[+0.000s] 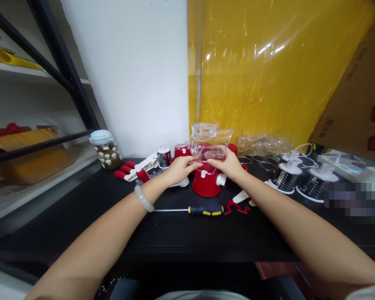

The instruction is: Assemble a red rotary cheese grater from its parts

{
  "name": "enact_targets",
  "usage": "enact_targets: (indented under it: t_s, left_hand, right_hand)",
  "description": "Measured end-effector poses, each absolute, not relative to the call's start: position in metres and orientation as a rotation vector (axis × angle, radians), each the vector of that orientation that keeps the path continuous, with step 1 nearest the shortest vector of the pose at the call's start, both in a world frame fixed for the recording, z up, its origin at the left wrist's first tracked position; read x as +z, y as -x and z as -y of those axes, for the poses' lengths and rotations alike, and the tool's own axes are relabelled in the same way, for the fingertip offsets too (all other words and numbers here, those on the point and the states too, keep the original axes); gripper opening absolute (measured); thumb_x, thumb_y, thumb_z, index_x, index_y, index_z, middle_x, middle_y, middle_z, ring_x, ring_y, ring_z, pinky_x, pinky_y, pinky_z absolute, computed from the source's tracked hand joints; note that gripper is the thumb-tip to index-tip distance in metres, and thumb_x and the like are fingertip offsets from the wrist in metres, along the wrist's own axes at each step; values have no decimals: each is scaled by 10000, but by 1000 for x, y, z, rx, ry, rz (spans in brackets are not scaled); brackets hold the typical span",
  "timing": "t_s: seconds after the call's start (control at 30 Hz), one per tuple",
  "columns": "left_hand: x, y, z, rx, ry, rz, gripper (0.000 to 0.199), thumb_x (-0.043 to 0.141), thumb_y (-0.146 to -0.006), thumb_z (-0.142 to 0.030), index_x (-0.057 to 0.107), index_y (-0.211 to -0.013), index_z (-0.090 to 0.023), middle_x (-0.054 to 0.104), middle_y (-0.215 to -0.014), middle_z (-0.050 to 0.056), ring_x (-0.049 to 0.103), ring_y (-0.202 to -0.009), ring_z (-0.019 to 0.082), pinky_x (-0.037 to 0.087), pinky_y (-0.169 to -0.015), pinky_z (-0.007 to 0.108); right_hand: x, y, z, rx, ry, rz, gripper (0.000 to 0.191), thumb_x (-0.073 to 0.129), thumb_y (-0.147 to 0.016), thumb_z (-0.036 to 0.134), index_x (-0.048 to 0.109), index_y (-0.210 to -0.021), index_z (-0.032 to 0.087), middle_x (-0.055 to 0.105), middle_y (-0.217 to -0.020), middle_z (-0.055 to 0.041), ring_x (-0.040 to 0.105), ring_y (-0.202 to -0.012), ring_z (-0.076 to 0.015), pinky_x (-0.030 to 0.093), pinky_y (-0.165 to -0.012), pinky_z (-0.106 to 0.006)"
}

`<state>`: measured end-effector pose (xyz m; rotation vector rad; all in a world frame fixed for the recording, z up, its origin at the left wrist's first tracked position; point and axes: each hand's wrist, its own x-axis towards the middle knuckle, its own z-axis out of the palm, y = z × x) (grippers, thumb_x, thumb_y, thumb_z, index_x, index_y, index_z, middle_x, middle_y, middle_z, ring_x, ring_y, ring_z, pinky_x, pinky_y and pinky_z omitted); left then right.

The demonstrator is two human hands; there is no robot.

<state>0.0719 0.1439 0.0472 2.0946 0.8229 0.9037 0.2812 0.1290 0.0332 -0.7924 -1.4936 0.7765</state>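
Observation:
Between my two hands is a clear plastic hopper (pixel 211 139) with a round opening and a flared spout toward the right. My left hand (pixel 181 168) has its fingers closed on the hopper's lower left side. On the lower right side my right hand (pixel 228 164) grips it too. Directly below stands a red base (pixel 205 186) with a white knob on its right; whether the hopper touches it I cannot tell. A screwdriver (pixel 203 209) with a black and yellow handle lies in front. Beside it are small red zigzag pieces (pixel 233 207).
Grater drums (pixel 318 183) stand on the black table (pixel 187 237) at right, and a smaller drum (pixel 164 157) at back left. Red-and-white handles (pixel 133 170) lie near a dotted jar (pixel 104 152). More clear plastic parts (pixel 264 143) are piled behind. A shelf (pixel 34 179) borders the left.

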Motion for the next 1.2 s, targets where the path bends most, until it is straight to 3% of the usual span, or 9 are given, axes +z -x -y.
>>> enact_targets:
  t_s: [0.47,0.87,1.2]
  left_hand:
    - [45,-71,-147,903,-2216,-837,440,607,-896,-365,622,-1261,-121,697,-1213,127,674,-1097,255,512,-970,393]
    - [46,-70,-145,910,-2250,-903,422,603,-898,-358,634,-1251,-129,711,-1186,118,687,-1064,249,513,-965,383]
    - [48,-72,-143,921,-2246,-863,380,614,-892,-311,647,-1223,-128,700,-1209,116,677,-1096,251,508,-988,390]
  right_hand:
    - [35,-286,-132,845,783,1487,678,919,-454,448,578,-994,222,724,-984,-75,710,-982,-272,535,-952,-498]
    - [41,-289,-128,845,807,1515,543,898,-531,334,599,-965,204,729,-1046,-90,710,-1004,-258,517,-987,-489]
    - [41,-291,-129,835,797,1526,553,896,-539,369,624,-990,201,738,-1048,-96,711,-1008,-263,523,-981,-488]
